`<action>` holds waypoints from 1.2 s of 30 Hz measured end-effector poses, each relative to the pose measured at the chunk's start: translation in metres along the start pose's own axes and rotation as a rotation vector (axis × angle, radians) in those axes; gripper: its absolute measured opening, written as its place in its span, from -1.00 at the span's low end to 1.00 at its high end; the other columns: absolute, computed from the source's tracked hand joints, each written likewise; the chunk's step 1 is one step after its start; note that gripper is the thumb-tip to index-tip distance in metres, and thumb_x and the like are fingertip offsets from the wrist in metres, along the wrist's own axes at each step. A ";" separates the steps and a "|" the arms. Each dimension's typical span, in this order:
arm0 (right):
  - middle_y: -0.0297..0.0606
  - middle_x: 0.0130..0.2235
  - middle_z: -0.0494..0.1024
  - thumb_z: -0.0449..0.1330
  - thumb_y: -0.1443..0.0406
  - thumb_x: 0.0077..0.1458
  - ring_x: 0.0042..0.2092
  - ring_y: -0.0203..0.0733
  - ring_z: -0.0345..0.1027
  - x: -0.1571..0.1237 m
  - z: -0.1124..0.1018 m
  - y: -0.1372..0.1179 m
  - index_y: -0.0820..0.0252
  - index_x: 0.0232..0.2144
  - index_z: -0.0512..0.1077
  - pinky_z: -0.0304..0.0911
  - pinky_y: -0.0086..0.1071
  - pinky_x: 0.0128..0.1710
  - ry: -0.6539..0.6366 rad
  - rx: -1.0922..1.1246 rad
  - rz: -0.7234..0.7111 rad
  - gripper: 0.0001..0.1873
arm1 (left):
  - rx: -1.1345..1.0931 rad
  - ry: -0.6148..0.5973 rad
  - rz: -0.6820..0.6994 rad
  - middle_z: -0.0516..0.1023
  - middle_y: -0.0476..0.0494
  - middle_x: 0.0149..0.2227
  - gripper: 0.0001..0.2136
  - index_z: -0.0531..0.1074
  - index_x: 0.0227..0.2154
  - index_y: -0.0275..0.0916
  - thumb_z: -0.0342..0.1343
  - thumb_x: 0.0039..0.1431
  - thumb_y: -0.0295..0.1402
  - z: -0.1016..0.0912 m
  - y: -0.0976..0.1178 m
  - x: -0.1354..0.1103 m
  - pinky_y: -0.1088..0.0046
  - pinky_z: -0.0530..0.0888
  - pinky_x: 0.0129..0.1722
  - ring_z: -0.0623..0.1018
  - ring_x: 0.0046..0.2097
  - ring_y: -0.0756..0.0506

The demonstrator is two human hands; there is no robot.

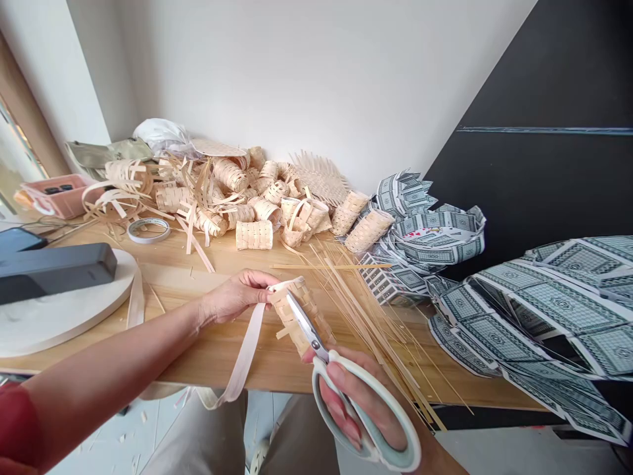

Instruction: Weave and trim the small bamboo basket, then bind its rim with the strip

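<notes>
My left hand (241, 294) pinches the rim of a small woven wood-strip basket (309, 301) over the table's front part. A white fabric tape (248, 343) runs along that rim and hangs from my left fingers toward my lap. My right hand (368, 389) has its fingers through the pale handles of a pair of scissors (304, 322). The blades look closed and lie across the near side of the basket. Some right fingertips are near the basket's lower end; whether they also grip it I cannot tell. A short strip end sticks out from the basket's side.
Many woven baskets (254, 235) and loose strips are heaped along the wall. Long thin strips (356, 300) lie right of my hands. A tape roll (148, 229), a round white board (59, 333) with a grey box, and a pink bin (62, 198) stand left. Folded-card structures (544, 303) fill the right.
</notes>
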State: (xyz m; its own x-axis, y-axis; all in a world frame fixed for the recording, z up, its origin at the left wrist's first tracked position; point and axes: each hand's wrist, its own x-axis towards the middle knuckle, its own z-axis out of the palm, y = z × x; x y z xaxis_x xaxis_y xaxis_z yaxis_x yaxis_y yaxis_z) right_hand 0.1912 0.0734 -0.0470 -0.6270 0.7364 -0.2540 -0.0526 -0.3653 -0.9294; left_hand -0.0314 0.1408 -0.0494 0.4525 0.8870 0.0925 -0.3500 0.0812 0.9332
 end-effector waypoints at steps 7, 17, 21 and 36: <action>-0.45 -0.59 0.28 0.16 0.02 0.00 -0.69 -0.48 0.05 -0.002 -0.002 0.000 0.11 -0.22 0.35 0.11 -0.59 -0.72 -0.095 0.063 -0.032 -0.63 | -0.005 0.032 0.001 0.49 -0.06 -0.57 -0.78 0.57 -0.51 -0.32 0.36 -0.26 -0.29 0.000 0.000 0.000 0.58 0.29 -0.48 0.36 -0.52 0.07; -0.33 -0.52 0.37 0.13 -0.06 -0.01 -0.61 -0.41 0.26 -0.008 -0.028 -0.007 0.15 -0.13 0.38 0.22 -0.54 -0.62 -0.170 -0.003 0.027 -0.48 | 0.072 -0.036 -0.039 0.46 -0.03 -0.60 -0.72 0.56 -0.57 -0.32 0.37 -0.33 -0.20 0.004 0.004 -0.001 0.57 0.27 -0.46 0.33 -0.52 0.06; -0.29 -0.52 0.41 0.15 -0.07 -0.04 -0.58 -0.34 0.34 -0.007 -0.027 -0.012 0.17 -0.12 0.38 0.23 -0.53 -0.61 -0.183 -0.014 0.067 -0.45 | 0.054 -0.051 -0.055 0.46 -0.03 -0.60 -0.73 0.57 -0.57 -0.32 0.37 -0.32 -0.21 0.006 0.003 -0.002 0.57 0.25 -0.47 0.33 -0.51 0.06; -0.42 -0.63 0.30 0.13 -0.11 -0.06 -0.69 -0.42 0.14 -0.007 -0.011 -0.012 0.18 -0.18 0.34 0.07 -0.57 -0.72 -0.170 -0.039 0.030 -0.45 | 0.069 0.004 -0.038 0.45 -0.04 -0.61 -0.79 0.56 -0.59 -0.36 0.34 -0.24 -0.29 0.007 0.005 -0.004 0.53 0.23 -0.44 0.32 -0.50 0.04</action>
State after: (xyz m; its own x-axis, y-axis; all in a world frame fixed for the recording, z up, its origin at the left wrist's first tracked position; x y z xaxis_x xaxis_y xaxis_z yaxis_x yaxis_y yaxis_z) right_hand 0.2043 0.0789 -0.0369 -0.7502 0.6177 -0.2358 -0.0037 -0.3607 -0.9327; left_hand -0.0295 0.1343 -0.0429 0.4610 0.8856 0.0558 -0.2758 0.0833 0.9576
